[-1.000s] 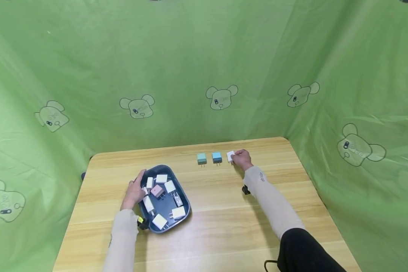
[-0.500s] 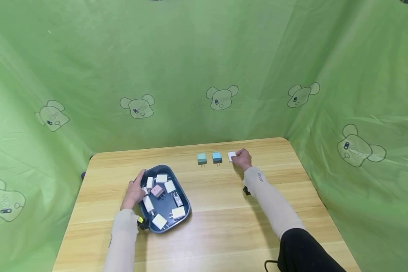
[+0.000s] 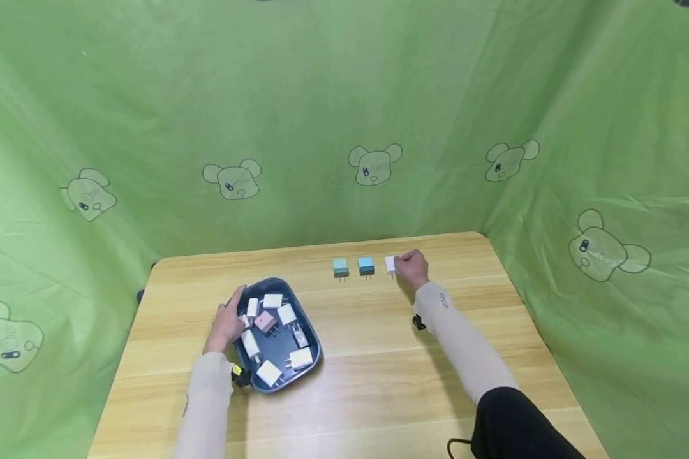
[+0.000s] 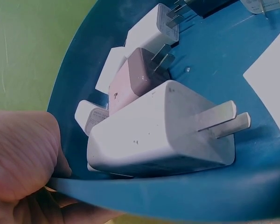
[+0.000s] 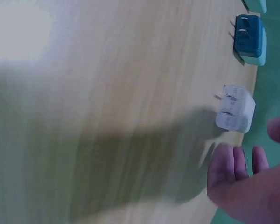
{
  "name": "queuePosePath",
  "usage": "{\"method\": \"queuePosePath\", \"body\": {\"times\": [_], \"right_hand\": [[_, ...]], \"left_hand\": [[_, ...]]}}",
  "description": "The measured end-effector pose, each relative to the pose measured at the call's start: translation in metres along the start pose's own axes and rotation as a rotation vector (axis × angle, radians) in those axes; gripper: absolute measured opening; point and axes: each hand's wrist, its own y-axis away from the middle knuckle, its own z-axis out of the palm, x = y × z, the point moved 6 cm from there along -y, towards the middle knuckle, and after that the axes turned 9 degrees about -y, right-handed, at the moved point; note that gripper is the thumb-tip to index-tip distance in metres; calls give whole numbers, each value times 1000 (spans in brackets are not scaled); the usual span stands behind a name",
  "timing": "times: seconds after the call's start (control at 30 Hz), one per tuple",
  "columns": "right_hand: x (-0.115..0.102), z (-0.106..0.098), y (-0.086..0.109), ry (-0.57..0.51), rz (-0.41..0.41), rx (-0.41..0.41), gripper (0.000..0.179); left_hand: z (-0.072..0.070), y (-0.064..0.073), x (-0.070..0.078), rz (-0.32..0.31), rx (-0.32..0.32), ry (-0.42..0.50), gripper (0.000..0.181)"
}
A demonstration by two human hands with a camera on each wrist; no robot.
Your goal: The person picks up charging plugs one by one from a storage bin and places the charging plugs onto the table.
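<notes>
A: Left hand (image 3: 226, 326) first: wide, or holding?

B: Holding. Curled over the left rim of the bin (image 3: 275, 348), with fingertips mostly out of sight in the left wrist view.

A: And the right hand (image 3: 413, 268)?

B: Loosely spread, thumb apart from fingers, just beside the white plug (image 3: 390, 264). Seemingly touching in the head view; in the right wrist view, a narrow gap.

A: Hard to make out inside the bin?

B: A small plug (image 4: 90, 115), partly covered. The pink plug (image 3: 265, 322), half behind a long plug (image 4: 140, 128) in the left wrist view. A white block (image 4: 273, 81), cut off at that view's right edge.

A: Elsewhere?

B: The green plug (image 3: 340, 266), clipped at the top of the right wrist view, but whole in the head view, left of the blue plug (image 3: 366, 264). Print on the white plug, too blurred to read. A cable (image 3: 458, 441), running out of the head view beside the black sleeve (image 3: 519, 424).

A: Edges and room?

B: White, blue and green plugs, near the far edge of the table (image 3: 367, 357), with the curtain (image 3: 344, 95) just beyond. A broad stretch of wood between bin and sleeve; another strip right of the right hand, out to the side edge.
</notes>
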Motion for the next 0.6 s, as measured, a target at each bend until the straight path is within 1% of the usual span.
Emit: {"method": "queuePosePath", "body": {"times": [0.1,0.17,0.27,0.4,0.6], "right_hand": [[-6,-4,1,-32,-23,58,30],[-13,-3,3,-40,-42,89,33],[-28,2,9,-73,-71,105,36],[-52,15,25,-102,-133,64,41],[-84,47,59,-101,-242,-70,43]], "left_hand": [[0,1,1,-4,-3,15,91],[0,1,1,-6,-5,23,90],[0,2,1,-8,-6,23,89],[-1,3,1,-1,-5,14,89],[-1,3,2,0,-3,2,88]]}}
